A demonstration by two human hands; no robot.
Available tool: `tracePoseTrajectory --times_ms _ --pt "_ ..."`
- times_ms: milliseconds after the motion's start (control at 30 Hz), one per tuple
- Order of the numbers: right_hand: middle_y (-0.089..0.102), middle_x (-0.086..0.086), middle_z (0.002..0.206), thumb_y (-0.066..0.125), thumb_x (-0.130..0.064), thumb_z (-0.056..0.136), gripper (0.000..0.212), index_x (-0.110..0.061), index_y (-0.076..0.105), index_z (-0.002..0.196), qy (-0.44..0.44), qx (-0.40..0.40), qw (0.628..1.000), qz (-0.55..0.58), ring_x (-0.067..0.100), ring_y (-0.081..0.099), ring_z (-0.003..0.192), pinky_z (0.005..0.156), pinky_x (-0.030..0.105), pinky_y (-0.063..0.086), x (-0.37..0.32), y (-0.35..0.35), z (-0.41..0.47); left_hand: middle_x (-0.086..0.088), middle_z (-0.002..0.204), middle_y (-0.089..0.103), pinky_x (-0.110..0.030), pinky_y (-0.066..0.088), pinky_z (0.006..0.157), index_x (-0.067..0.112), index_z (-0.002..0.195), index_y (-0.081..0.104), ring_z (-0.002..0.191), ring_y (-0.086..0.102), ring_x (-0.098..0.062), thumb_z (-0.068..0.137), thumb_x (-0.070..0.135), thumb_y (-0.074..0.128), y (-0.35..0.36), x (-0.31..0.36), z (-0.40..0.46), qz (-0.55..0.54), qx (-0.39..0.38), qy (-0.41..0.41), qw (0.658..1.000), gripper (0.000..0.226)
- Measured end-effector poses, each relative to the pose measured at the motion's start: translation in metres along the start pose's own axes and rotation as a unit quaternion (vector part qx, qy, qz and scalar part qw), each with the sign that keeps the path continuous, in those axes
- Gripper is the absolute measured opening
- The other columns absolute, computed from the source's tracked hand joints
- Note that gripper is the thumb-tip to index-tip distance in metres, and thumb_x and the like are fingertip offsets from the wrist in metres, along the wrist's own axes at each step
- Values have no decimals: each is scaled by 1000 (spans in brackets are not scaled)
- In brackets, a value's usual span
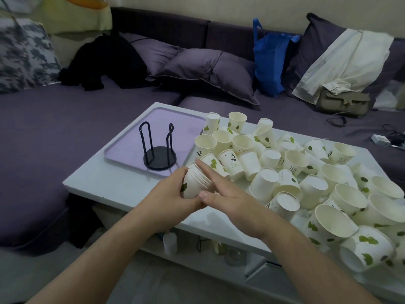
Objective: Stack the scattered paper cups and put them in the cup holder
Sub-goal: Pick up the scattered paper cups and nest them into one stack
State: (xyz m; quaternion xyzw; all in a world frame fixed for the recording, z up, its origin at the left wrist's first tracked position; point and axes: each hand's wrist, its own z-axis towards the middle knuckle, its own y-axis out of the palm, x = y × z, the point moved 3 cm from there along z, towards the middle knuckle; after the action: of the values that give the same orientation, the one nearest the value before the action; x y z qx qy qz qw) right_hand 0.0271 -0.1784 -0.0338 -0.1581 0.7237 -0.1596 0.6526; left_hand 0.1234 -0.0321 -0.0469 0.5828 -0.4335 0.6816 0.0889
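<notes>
My left hand (pixel 173 191) grips a short stack of nested white paper cups (pixel 194 183) with green leaf prints, lying on its side above the table's near left part. My right hand (pixel 221 191) lies flat across the stack's open rim end, fingers straight and together. Behind the hands, a black wire cup holder (pixel 159 155) with upright loops stands empty on a lilac tray (pixel 179 119). Several loose paper cups (pixel 291 163), some upright, some tipped or upside down, cover the table's middle and right.
The white low table (pixel 105 183) stands before a purple sofa (pixel 54 128) with cushions, black clothing, a blue bag (pixel 269 55) and a grey handbag (pixel 344 102). A bottle and small items sit on the shelf under the table.
</notes>
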Motion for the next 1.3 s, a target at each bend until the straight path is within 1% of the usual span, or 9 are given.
tracePoseTrajectory --times_ms 67,200,300,467,767,1033,1133,1200,1300 --pt "36 -29 163 54 -29 102 74 -47 23 167 9 18 1000 17 -15 34 145 114 13 32 -1 -3 6 6 97 75 -31 64 67 38 121 61 82 74 -12 87 45 85 -9 -4 1 3 16 -22 1000 43" --pt "38 -16 167 54 -24 98 72 -39 31 165 37 148 982 -108 10 34 152 127 46 32 9 -12 24 6 101 73 -39 65 75 38 115 58 89 73 -17 85 48 86 -31 -16 5 32 66 -77 994 43" --pt "27 -11 172 57 -17 98 78 -29 22 168 42 123 947 -293 22 20 155 127 41 23 12 -5 39 4 102 71 -31 59 70 35 113 56 91 70 -17 86 48 85 -38 -23 6 30 75 -97 992 42" --pt "27 -9 171 63 -43 101 79 -28 22 166 13 109 904 -413 24 14 157 128 44 16 16 10 64 5 102 69 -31 58 71 34 116 55 91 69 -15 85 49 84 -44 -28 7 57 68 -104 991 46" --pt "57 -4 133 75 -43 92 53 -31 52 138 34 76 886 -457 23 48 122 95 40 48 12 14 60 8 102 65 -30 61 72 37 117 52 90 66 -13 86 49 85 -48 -26 9 67 65 -93 991 46" --pt "68 -5 99 89 -51 77 50 -26 56 105 172 260 939 -143 19 70 84 67 35 50 5 -51 19 9 105 67 -26 57 68 35 122 55 92 68 -15 86 46 87 -41 -16 5 21 67 -80 994 49" --pt "75 14 117 91 -29 83 44 -11 67 115 154 279 934 163 30 79 91 78 38 63 17 -61 12 10 107 69 -28 59 74 36 122 57 96 70 -15 85 46 87 -33 -11 2 -3 54 -68 996 48" --pt "74 23 128 82 -11 82 44 4 71 121 110 236 893 366 29 77 103 93 41 64 18 -60 10 12 107 70 -30 60 78 38 122 58 97 70 -13 85 46 87 -27 -6 1 -18 41 -58 997 48" --pt "73 25 131 70 2 85 42 11 69 126 78 183 864 462 34 70 116 112 49 53 16 -55 6 14 108 71 -32 62 83 40 124 58 99 71 -12 85 45 88 -17 0 -1 -30 21 -48 998 50"
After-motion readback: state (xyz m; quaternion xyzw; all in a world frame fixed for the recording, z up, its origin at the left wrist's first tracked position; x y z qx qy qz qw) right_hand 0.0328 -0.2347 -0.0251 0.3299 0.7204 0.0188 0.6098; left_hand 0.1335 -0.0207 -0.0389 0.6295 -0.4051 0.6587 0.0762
